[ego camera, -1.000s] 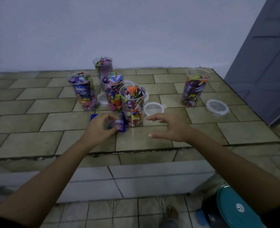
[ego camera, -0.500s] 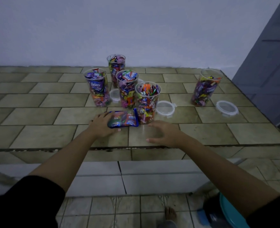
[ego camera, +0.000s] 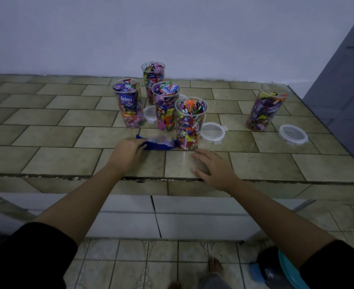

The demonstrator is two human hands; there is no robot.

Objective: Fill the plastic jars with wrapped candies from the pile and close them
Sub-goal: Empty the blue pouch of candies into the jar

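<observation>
"Relaxa" on candy wrapper point(ego camera: 126, 98), left jar point(ego camera: 128, 105)

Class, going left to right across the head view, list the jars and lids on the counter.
Left jar → middle jar → front jar → near lid → right jar → right lid. Rear jar and small lid overlap others, so omitted.

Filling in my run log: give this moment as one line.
left hand grips blue candy bag on counter | right hand flat on counter, open | five jars hold candies, uncapped | lids loose beside them
</observation>
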